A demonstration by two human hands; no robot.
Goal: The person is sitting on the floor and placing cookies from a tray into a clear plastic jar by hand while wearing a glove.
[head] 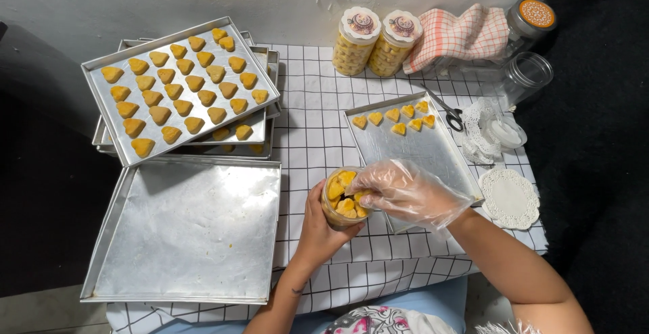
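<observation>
Lying far to the left of both hands, an empty metal tray (182, 229) rests on the table (318, 131) with its checked cloth. Above it, farther from the hands, a stack of trays (179, 84) carries rows of yellow heart-shaped cookies (182, 107) on the top sheet.

The left hand (319, 222), bare, is wrapped around the side of a small clear jar (343, 199), fingers curled firmly about it and holding it tilted toward the person. The jar sits between the two hands, already holding several cookies. The right hand (405, 191), in a loose clear plastic glove, touches the jar's mouth from the right, its fingertips bunched together at the cookies inside; whether it pinches one cannot be told.

Just beyond the right hand lies a smaller tray (412, 148) with a few cookies left along its far edge. Farther back, near the wall, stand two filled, lidded jars (375, 43), then a red-checked towel (460, 36). Scissors (449, 114) lie beside the smaller tray. To the right of the right hand are white paper doilies (510, 199), and well beyond them empty jars (527, 70).
</observation>
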